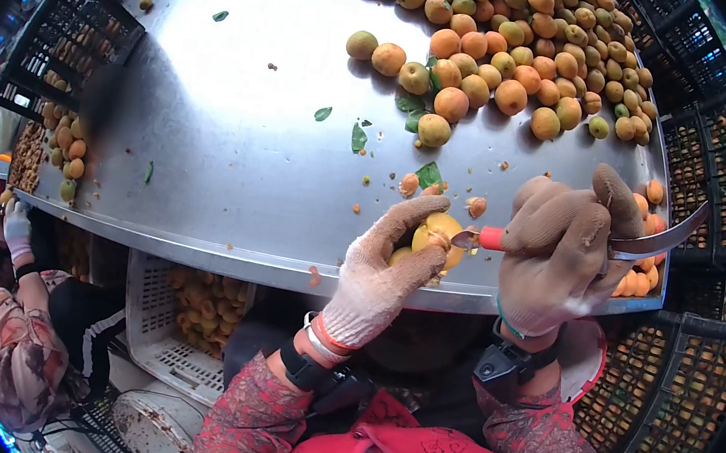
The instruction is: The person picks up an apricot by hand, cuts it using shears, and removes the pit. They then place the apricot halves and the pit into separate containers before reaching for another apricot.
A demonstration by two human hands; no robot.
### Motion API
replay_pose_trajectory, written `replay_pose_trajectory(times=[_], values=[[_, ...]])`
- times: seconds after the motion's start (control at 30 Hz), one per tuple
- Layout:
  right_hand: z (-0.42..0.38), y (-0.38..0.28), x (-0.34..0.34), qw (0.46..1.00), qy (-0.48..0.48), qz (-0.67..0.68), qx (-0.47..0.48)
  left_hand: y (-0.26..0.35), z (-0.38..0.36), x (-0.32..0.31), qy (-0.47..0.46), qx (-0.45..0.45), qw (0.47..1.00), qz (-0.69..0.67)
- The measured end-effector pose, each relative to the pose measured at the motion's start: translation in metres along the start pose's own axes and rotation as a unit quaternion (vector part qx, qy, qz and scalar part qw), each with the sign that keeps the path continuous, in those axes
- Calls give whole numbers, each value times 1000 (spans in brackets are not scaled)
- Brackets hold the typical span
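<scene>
My gloved left hand (396, 266) is closed around a yellow apricot (439, 232) that is cut open, with brownish flesh or pit showing inside. In my gloved right hand (568, 250) is a pitting knife (490, 238) with a red handle. Its small metal tip points left and touches the opened apricot. A long curved blade (661, 240) sticks out to the right of the same fist. Just beyond my left hand, apricot pits (475, 206) and a green leaf (428, 176) lie on the metal table (238, 141).
A large heap of apricots (534, 58) covers the table's far right. More apricots (643, 281) lie by my right hand. Below the edge stands a white crate (143, 309) holding halves. Black crates (693, 398) stack at right. Another person (30, 323) works at left.
</scene>
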State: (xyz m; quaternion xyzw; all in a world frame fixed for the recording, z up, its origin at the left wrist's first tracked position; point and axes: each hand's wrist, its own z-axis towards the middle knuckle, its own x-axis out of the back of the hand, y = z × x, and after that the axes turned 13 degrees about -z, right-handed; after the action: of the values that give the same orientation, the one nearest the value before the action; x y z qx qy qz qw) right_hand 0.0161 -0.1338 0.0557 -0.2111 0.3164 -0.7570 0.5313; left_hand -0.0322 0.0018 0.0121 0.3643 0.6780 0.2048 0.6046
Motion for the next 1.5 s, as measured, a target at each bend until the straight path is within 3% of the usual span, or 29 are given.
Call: replay_pose_trajectory(times=[0.07, 0.13, 0.17, 0.23, 0.3, 0.53, 0.6, 0.63, 0.67, 0.7, 0.77, 0.8, 0.83, 0.87, 0.9, 0.93, 0.97, 1.0, 1.03, 1.1, 1.2, 1.3, 1.33, 1.43, 1.5], values=[[-1, 1, 2, 1000, -7, -6, -7, 0, 0, 0, 9, 27, 1000, -10], [-2, 1, 4, 1000, -14, -13, -17, -3, -1, -2, 5, -1, 1000, 21], [-2, 0, 6, 999, -34, 13, -31, -4, -2, -3, 0, -28, 998, 49], [-3, -4, 2, 997, -56, 43, -45, -5, -2, -1, 13, -15, 999, 31], [-5, -9, -3, 990, -38, 68, -117, -5, -3, 2, -1, 20, 1000, -13], [-13, 9, -1, 971, -68, 175, -150, -12, -2, 1, 21, -1, 1000, -22], [-24, 12, -5, 980, -75, 161, -90, -15, -1, 3, 40, 1, 999, -1], [-45, 35, 19, 989, -125, 19, -82, -22, -1, 4, 56, -20, 998, 37], [-59, 42, 31, 962, -48, 124, -239, -23, -1, 5, 51, -68, 987, 138], [-62, 68, 41, 970, -119, 159, -138, -27, -1, 5, 36, -120, 989, 84], [-52, 56, 20, 949, -184, 227, -119, -27, 0, 3, 41, -139, 976, 163], [-42, 32, 0, 970, -134, 186, -82, -26, 0, 1, 52, -61, 991, 107], [-35, 14, -7, 987, -78, 132, -47, -30, 0, 2, 31, -39, 998, 37], [-30, 9, -8, 985, -83, 149, -41, -34, 0, 1, 34, -51, 997, 52], [-26, 5, -6, 986, -23, 99, -131, -28, -3, -2, 35, -33, 997, 58], [-23, 3, -5, 974, 35, 45, -221, -39, -1, -3, 42, -76, 992, 92], [-22, 5, -14, 973, 24, 50, -223, -46, 7, 5, 56, -113, 984, 123], [-22, 5, -16, 979, 17, 31, -201, -31, 2, 1, 56, -63, 990, 115], [-24, 6, -16, 984, 9, 13, -178, -39, 5, 0, 58, -96, 990, 85], [-30, 18, -9, 978, 9, 70, -195, -41, 6, 2, 59, -112, 981, 149], [-27, 24, -12, 988, -47, -126, -72, -43, 8, 4, 60, -145, 979, 127], [-29, 31, 10, 932, -111, -341, 51, -40, 9, 6, 49, -129, 981, 133], [-33, 39, 20, 955, -166, -245, -35, -40, 10, 6, 49, -125, 979, 155], [-31, 50, 23, 969, -198, -134, -70, -44, 10, 6, 44, -155, 975, 150], [-34, 54, 29, 965, -194, -160, -73, -46, 12, 6, 42, -155, 974, 161]])
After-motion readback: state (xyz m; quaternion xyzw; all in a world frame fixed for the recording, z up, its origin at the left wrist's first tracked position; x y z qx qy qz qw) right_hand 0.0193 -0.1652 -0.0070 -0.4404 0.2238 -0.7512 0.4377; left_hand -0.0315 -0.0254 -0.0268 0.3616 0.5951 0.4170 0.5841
